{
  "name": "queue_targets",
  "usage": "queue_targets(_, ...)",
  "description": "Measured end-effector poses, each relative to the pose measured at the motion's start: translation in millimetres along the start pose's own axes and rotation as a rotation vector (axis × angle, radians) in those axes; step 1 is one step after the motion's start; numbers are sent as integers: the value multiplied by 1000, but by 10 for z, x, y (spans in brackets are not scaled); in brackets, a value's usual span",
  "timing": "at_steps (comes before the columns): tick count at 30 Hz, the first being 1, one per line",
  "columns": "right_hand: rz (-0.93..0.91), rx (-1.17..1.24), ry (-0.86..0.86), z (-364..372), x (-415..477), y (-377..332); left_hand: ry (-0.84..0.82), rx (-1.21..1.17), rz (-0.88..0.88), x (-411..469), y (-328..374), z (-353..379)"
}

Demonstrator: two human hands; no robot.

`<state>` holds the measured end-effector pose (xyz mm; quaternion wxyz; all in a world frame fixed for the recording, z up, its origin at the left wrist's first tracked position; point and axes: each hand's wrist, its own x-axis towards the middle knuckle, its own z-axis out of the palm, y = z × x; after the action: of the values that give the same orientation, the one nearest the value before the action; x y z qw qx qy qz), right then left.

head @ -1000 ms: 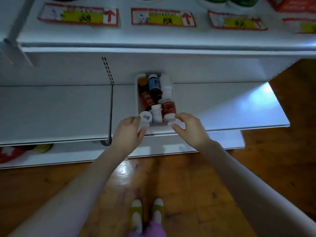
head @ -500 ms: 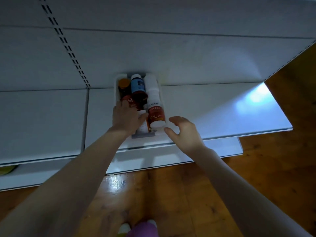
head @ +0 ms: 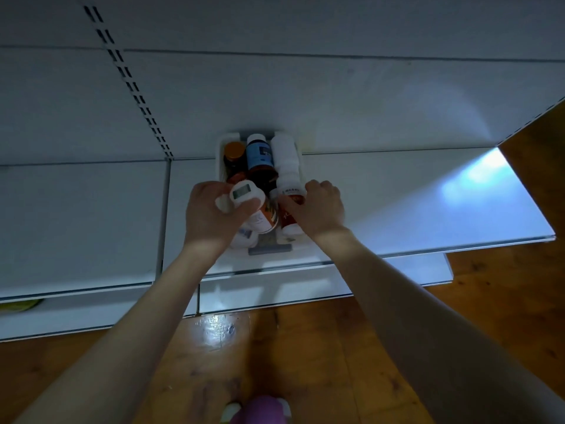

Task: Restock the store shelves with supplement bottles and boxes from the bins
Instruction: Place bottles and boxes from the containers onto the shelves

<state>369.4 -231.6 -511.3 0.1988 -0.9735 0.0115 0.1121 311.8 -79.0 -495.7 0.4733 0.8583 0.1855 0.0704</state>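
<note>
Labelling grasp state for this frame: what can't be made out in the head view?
All head view.
1. Label text on the red-and-white bottle: too small and dim, partly covered by the right hand gripping it.
2. How many bottles lie in the near end of the bin: hidden under the left hand and the white bottle it holds.
3. Yellow-green item at the left edge: mostly hidden under the shelf.

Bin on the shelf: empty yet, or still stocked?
Still stocked: an orange-capped bottle, blue-label bottle and white bottle sit at the back of the bin; left hand grips a white-capped bottle, right hand a red-label bottle.
</note>
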Motion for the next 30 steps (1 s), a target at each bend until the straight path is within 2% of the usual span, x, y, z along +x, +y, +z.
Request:
queue_targets(6, 8, -229, 48, 128, 142, -110, 47, -132, -61, -137, -18, -191)
queue_targets(12, 0, -208, 84, 185, 119, -87, 60, -165, -80, -165, -75, -224)
queue_targets(18, -4, 79, 131, 211, -1, -39, 51, -204, -105, -186, -79, -227)
queue_targets(23, -1, 556, 138, 97, -212, -93, 27, -264, -150, -272, -38, -261)
queue_targets(27, 8, 727, 183, -171, -539, -56, -51, -338, -148, -484, 149, -351)
queue_targets(30, 64, 807, 102, -386, -850, -11, -127, -422, -216, -691, 315, -445)
